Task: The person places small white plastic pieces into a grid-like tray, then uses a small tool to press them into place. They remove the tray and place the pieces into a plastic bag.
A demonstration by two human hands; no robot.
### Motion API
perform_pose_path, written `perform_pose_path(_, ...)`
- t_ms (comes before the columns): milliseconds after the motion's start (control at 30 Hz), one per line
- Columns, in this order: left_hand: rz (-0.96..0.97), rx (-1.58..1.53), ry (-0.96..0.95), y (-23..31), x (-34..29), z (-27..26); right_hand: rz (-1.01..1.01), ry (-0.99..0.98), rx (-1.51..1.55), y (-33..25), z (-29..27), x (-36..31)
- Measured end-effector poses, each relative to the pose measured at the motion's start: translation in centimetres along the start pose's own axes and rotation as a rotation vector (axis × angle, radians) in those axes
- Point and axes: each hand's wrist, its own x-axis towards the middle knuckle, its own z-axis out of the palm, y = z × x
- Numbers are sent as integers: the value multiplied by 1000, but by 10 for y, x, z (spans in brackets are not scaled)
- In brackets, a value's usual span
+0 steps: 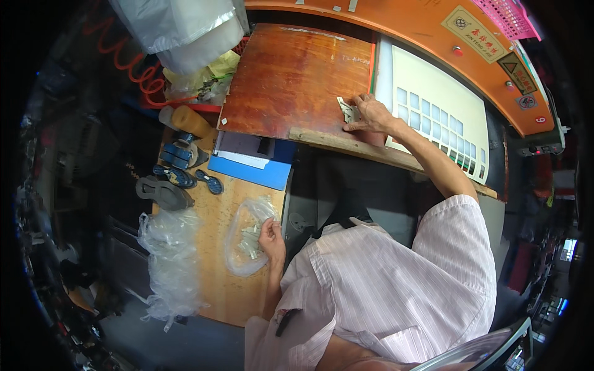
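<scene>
My right hand [373,115] is on the reddish-brown wooden board [297,80], near its front right corner. Its thumb and fingers curve around a small bunch of pale flat strips [348,110]. Lower down on the left, my left hand [272,240] is closed at the right edge of a clear plastic bag [238,263], fingertips bent onto the rim. Inside the bag's mouth lie several similar pale strips [250,242]. My fingers partly hide what each hand grips.
An orange machine [414,28] spans the back, beside a cream sheet with square cut-outs [433,86]. On the light wooden table [216,303] stand crumpled clear bags [173,260], shoe soles [164,193], a tape roll [192,121] and a blue folder [247,170]. A wooden strip [352,143] edges the board.
</scene>
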Motion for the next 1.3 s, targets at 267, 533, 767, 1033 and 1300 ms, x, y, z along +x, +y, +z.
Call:
perform_pose_path(267,191,87,116,-36,-26,22,-253,134,287,75,72,53)
perform_pose_path(533,82,40,93,-34,-1,40,-141,94,24,129,115,80)
perform_pose_path(767,141,-4,110,-36,4,44,-166,387,-122,111,118,75)
perform_pose_path(1033,79,-98,65,-48,7,36,-227,435,64,167,123,90)
perform_pose_path(1300,-103,-533,-405,41,41,58,-57,429,914,100,68,77)
